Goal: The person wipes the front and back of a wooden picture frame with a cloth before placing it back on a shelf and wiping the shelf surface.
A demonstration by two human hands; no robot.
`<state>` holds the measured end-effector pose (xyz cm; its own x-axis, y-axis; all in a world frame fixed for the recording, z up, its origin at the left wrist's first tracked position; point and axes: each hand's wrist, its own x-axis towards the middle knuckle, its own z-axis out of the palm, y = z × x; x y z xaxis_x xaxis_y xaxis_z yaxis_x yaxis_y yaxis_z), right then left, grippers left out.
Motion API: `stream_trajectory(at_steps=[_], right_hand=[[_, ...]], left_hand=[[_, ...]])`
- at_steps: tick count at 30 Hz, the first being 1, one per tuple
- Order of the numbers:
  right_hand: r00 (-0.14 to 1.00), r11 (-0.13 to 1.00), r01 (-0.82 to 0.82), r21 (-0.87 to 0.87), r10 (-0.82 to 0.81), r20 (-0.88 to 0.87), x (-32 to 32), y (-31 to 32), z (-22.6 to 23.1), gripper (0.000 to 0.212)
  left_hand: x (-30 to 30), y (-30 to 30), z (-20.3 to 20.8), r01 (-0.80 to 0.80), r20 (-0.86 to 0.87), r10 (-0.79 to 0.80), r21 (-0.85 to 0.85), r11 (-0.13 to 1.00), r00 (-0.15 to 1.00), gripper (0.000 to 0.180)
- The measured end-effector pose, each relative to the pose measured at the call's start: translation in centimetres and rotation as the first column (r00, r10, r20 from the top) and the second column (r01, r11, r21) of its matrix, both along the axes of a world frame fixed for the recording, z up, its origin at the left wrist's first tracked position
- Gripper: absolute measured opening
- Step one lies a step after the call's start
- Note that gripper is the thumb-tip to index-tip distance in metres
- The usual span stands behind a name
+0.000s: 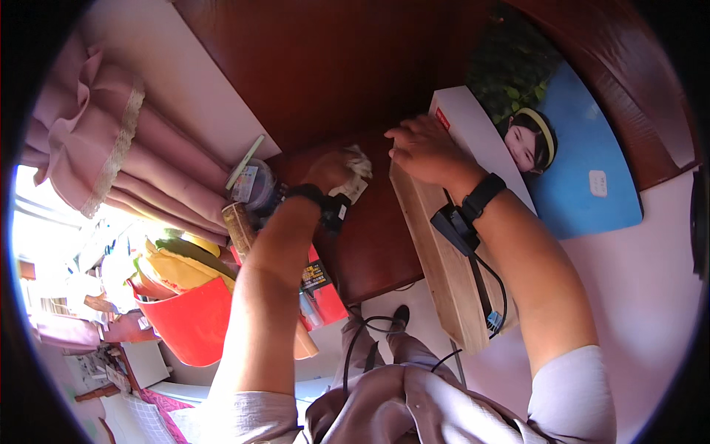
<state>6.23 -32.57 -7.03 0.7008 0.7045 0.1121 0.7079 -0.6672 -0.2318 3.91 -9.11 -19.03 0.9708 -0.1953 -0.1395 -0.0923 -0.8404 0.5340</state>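
My left hand (334, 170) is closed on a crumpled white cloth (360, 164), pressed to the dark red-brown tabletop (362, 244). The cloth may be a tissue; its material is hard to tell. My right hand (429, 150) has its fingers bent over the far end of a long light-wood box (421, 237), gripping its edge. A black cable and a small blue piece (494, 320) lie in or over the box. Beside that hand is a white carton (473, 126) with a red label. Black bands sit on both wrists.
On the left stand a clear round container (259, 189), a brown cylinder (238, 222), a red-and-black package (322, 285) and a red bin (188, 318) filled with yellow items. A pink curtain (111, 140) hangs beyond. A blue picture panel (592, 170) leans at right.
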Motion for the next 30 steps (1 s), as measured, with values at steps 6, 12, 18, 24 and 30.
stream_trajectory(at_steps=[6,12,18,24,30], right_hand=[[0.997,0.998,-0.068,0.002,0.068,0.028,-0.2,0.7,0.3,0.036],[0.994,0.999,-0.050,-0.019,0.052,0.092,0.1,0.5,0.1,0.037],[0.994,0.997,-0.071,0.043,0.067,0.084,0.4,0.2,-0.5,0.036],[0.997,0.999,-0.035,0.014,0.034,0.065,-0.3,0.2,-0.1,0.039],[0.991,0.998,-0.064,-0.009,0.065,0.114,0.3,0.7,-0.1,0.040]], left_hand=[[2.1,2.0,0.7,-0.042,0.152,0.061,-0.128,0.991,0.986,0.055],[1.4,-1.3,-0.9,-0.020,0.092,0.006,0.155,0.988,0.996,0.064],[-5.8,-6.5,-1.6,-0.047,0.045,0.038,0.222,0.974,0.998,0.063],[-15.0,-11.4,0.6,-0.086,0.027,0.084,0.130,0.988,0.996,0.055],[-17.9,-10.3,1.8,0.275,-0.104,-0.335,-0.374,0.886,0.937,0.048]])
